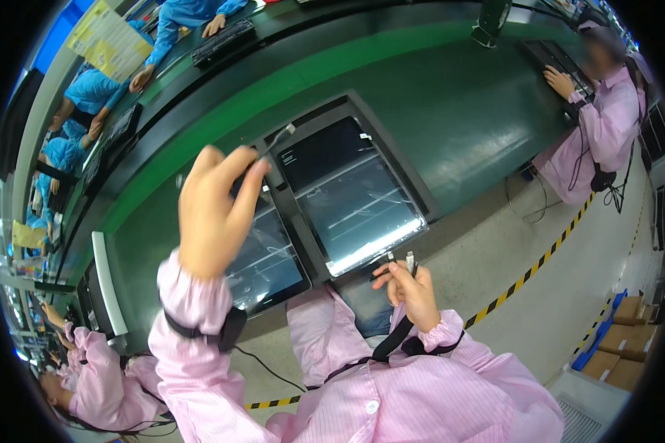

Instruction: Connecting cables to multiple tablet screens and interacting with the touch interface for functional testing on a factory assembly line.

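The left hand [218, 210] pinches a cable [273, 142] near the screen panel [355, 199], the right hand [412, 294] holds two connectors [411, 260] by its near edge; grip the probably light, flexible cable at its stiff plug [286, 132].

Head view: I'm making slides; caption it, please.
Left hand holds one connector, right hand two connectors, near glossy screens.
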`<control>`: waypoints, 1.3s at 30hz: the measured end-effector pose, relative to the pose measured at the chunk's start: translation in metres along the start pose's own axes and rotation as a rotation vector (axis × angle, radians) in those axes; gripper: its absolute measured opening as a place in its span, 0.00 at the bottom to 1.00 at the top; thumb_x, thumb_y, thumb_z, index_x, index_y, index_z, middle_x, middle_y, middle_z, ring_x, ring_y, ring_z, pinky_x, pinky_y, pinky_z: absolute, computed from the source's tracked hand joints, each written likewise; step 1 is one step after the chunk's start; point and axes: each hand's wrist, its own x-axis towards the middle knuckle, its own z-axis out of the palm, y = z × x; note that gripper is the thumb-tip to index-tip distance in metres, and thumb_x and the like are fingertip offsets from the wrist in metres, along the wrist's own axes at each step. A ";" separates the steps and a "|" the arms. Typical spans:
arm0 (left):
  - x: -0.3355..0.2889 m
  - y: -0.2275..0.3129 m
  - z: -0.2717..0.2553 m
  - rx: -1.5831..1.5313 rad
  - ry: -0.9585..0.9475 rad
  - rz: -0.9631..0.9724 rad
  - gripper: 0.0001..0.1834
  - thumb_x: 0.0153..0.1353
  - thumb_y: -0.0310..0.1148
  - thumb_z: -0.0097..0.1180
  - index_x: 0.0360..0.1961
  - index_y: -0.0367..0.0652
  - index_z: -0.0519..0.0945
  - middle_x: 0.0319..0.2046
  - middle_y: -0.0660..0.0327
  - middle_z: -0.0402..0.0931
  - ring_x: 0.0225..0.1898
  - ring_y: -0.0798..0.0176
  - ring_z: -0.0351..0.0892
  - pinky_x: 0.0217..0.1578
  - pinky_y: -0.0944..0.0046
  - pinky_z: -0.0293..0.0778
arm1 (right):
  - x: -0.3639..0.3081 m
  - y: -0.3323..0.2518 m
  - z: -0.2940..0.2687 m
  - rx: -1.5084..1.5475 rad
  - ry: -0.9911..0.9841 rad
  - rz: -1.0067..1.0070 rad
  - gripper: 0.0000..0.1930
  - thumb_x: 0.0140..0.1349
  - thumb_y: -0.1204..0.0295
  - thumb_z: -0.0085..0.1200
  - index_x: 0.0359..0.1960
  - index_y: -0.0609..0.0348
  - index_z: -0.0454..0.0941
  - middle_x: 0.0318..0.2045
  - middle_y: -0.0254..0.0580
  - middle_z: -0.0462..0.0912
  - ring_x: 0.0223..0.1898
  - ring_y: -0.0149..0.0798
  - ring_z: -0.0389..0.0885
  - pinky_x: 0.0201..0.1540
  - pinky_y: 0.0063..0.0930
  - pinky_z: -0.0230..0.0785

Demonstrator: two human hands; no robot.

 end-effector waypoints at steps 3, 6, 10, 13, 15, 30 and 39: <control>0.029 -0.054 0.055 0.211 -0.029 0.153 0.07 0.55 0.34 0.57 0.28 0.41 0.79 0.20 0.51 0.66 0.28 0.49 0.69 0.31 0.53 0.64 | 0.003 -0.002 0.007 0.009 -0.012 -0.007 0.23 0.67 0.69 0.43 0.11 0.58 0.70 0.08 0.37 0.70 0.29 0.34 0.79 0.41 0.30 0.67; 0.041 -0.090 0.099 0.255 -0.123 0.147 0.07 0.55 0.34 0.56 0.28 0.43 0.82 0.22 0.56 0.74 0.32 0.52 0.70 0.35 0.55 0.66 | 0.003 -0.001 0.005 -0.029 -0.081 0.000 0.21 0.68 0.68 0.43 0.16 0.62 0.73 0.10 0.36 0.72 0.22 0.28 0.75 0.33 0.24 0.67; 0.042 -0.120 0.136 0.277 -0.113 0.149 0.07 0.54 0.33 0.55 0.29 0.44 0.84 0.27 0.60 0.80 0.34 0.53 0.71 0.38 0.55 0.67 | 0.007 0.001 0.006 -0.031 -0.145 -0.053 0.16 0.69 0.66 0.42 0.33 0.67 0.77 0.17 0.35 0.76 0.11 0.17 0.59 0.13 0.14 0.50; 0.042 -0.128 0.143 0.179 -0.110 0.100 0.07 0.54 0.33 0.56 0.30 0.43 0.83 0.28 0.61 0.80 0.35 0.54 0.72 0.39 0.54 0.67 | 0.008 0.002 -0.002 -0.042 -0.172 -0.048 0.16 0.69 0.66 0.42 0.31 0.67 0.76 0.16 0.35 0.76 0.11 0.18 0.61 0.15 0.14 0.52; 0.040 -0.126 0.149 0.195 -0.122 0.118 0.07 0.54 0.33 0.56 0.28 0.43 0.83 0.27 0.60 0.79 0.35 0.54 0.72 0.38 0.54 0.67 | 0.012 -0.001 -0.003 -0.046 -0.174 -0.031 0.16 0.68 0.66 0.43 0.30 0.67 0.76 0.16 0.34 0.75 0.11 0.18 0.61 0.15 0.15 0.52; -0.014 0.007 0.024 0.109 0.118 0.212 0.07 0.57 0.26 0.52 0.24 0.38 0.70 0.18 0.53 0.64 0.24 0.49 0.64 0.27 0.54 0.59 | -0.027 -0.037 0.005 -0.305 0.116 -0.294 0.14 0.68 0.67 0.44 0.42 0.67 0.78 0.16 0.28 0.71 0.16 0.19 0.61 0.20 0.15 0.52; -0.218 0.055 0.046 -0.361 -0.065 -0.399 0.04 0.56 0.27 0.55 0.30 0.38 0.74 0.24 0.53 0.73 0.26 0.50 0.74 0.26 0.58 0.69 | -0.031 0.003 0.084 -0.252 -0.521 -0.323 0.12 0.66 0.71 0.48 0.44 0.68 0.76 0.36 0.37 0.81 0.33 0.23 0.72 0.36 0.18 0.66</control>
